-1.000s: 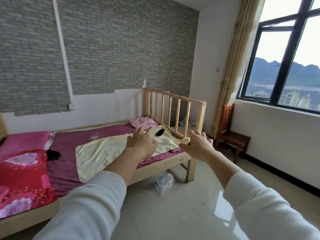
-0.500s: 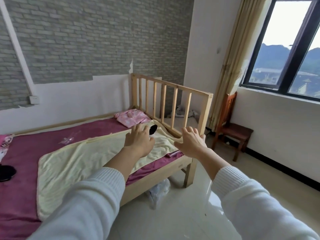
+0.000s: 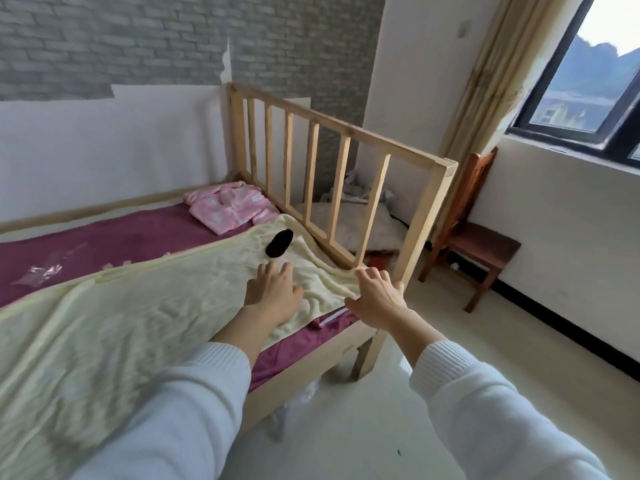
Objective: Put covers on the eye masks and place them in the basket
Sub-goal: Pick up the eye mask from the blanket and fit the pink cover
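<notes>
1. Two white knitted sleeves (image 3: 166,410) fill the bottom of the view, both arms stretched forward over the wooden bed (image 3: 298,372).
2. The left hand (image 3: 273,292) lies palm down on the pale yellow blanket (image 3: 138,306), fingers spread loosely and holding nothing.
3. The right hand (image 3: 377,296) hovers at the blanket's corner by the bed's foot post, fingers (image 3: 362,271) curled downward and parted; whether they touch the blanket edge cannot be told, and nothing is clasped in it.
4. Just beyond the left fingertips, a small black eye mask (image 3: 280,243) lies on the blanket, apart from the hand and close to the slatted footboard (image 3: 343,168).
5. A crumpled clear plastic wrapper (image 3: 48,265) rests on the maroon sheet (image 3: 138,237), well to the left.
6. A folded pink garment (image 3: 232,206) sits in the far corner of the bed against the footboard.
7. Past the footboard stand a wooden chair (image 3: 478,237) and a beige curtain (image 3: 485,81) by the window.
</notes>
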`<action>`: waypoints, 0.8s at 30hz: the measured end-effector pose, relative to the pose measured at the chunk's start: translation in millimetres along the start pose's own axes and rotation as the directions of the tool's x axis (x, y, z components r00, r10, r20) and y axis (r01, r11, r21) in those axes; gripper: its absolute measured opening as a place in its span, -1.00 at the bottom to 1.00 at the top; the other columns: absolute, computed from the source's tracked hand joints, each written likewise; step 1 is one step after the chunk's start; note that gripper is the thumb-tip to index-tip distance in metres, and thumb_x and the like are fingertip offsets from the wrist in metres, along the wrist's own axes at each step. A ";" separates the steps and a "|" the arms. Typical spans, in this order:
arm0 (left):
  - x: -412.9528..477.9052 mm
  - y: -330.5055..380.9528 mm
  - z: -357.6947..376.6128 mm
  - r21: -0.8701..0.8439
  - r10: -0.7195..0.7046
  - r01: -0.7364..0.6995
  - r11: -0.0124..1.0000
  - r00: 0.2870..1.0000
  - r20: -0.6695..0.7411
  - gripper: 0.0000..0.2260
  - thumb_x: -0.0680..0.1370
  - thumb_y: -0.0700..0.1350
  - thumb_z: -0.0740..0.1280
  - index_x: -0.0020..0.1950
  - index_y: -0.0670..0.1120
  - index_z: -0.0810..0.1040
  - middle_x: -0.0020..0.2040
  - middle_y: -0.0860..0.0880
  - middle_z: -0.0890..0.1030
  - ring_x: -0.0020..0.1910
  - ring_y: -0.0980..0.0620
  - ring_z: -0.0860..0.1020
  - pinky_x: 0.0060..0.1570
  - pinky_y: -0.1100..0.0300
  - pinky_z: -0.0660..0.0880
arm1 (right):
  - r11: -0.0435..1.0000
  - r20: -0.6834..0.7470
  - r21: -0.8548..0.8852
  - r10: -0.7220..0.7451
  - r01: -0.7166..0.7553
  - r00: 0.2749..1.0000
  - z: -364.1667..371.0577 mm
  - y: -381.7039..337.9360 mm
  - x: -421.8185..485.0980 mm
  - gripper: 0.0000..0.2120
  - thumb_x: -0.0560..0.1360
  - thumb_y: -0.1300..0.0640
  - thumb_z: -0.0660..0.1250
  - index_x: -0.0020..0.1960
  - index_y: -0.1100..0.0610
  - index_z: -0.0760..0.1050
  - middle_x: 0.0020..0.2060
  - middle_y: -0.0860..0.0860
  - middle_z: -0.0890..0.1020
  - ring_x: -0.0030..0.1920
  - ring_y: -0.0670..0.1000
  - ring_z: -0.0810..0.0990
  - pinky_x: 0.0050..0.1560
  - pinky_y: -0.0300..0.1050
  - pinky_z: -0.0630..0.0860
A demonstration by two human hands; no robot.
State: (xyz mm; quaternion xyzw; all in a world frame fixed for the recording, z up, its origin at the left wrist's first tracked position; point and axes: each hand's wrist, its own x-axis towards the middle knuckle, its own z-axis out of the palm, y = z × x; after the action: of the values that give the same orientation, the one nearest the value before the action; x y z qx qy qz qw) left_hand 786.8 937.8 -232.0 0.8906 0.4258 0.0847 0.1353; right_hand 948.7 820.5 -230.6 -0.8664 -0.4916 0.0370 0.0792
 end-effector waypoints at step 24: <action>429.8 -193.8 180.3 -0.099 -0.304 0.356 0.929 0.889 0.342 -0.57 0.58 -0.04 0.12 0.44 -0.08 0.27 0.44 -0.08 0.34 0.39 -0.10 0.27 0.22 -0.03 0.39 | 0.999 0.472 0.037 -0.024 0.008 0.881 227.1 -20.4 476.6 -0.39 0.47 -0.10 0.24 0.46 0.06 0.18 0.43 0.05 0.30 0.41 0.10 0.24 0.32 0.17 0.24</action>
State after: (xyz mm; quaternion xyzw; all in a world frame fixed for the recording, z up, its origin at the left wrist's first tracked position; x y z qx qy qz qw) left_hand 960.0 1359.6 -448.4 0.7931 0.5355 -0.0516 0.2857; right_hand 1144.2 1262.4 -444.2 -0.8257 -0.5025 0.2548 -0.0281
